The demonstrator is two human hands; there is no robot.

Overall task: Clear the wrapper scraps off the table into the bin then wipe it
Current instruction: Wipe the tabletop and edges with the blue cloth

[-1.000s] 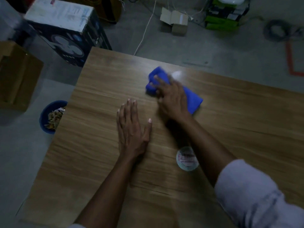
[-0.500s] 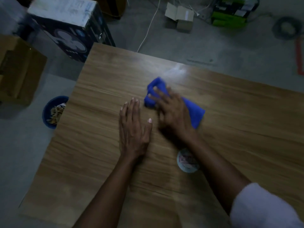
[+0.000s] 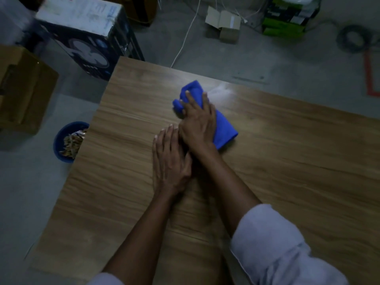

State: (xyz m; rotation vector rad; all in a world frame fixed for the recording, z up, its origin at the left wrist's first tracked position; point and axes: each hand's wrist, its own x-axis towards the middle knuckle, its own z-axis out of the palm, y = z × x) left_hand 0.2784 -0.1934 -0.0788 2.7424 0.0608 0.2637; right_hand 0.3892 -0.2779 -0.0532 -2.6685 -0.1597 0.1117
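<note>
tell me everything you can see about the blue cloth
The blue cloth is soft-looking fabric, folded into a rough oblong, lying on the wooden table near its far edge. It runs diagonally: a rumpled end points away, a neater folded end lies nearer, to the right. The right hand presses on its middle with spread fingers, covering much of it.

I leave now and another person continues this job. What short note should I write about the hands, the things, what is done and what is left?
Left hand: open, flat on the table.
Right hand: fingers spread, pressing the blue cloth onto the table's far part.
Bin: on the floor beside the table's left edge, wrapper scraps inside.
Done: no scraps visible on the table.
Left: finish wiping.
</note>
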